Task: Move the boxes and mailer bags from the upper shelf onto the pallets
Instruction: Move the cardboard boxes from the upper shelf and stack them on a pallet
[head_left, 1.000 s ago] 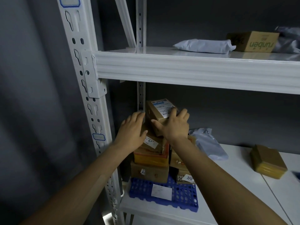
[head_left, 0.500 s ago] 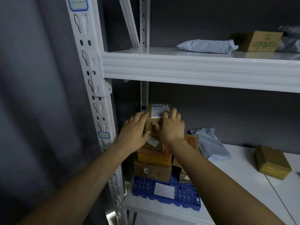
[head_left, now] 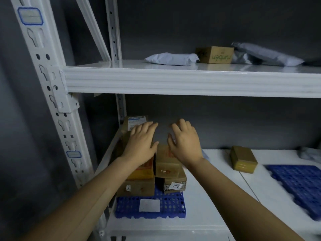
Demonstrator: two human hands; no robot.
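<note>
Cardboard labelled box (head_left: 135, 121) — left hand (head_left: 141, 143) rests on it, right hand (head_left: 186, 143) has slid off, all fingers (head_left: 182, 125) straight.

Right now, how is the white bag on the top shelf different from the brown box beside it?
The white bag is pale, rumpled and lies low; the brown box is cardboard, hard-edged and stands taller. The brown box has green letters printed on its side; the white bag looks plain. Both sit on the upper shelf, untouched.
</note>
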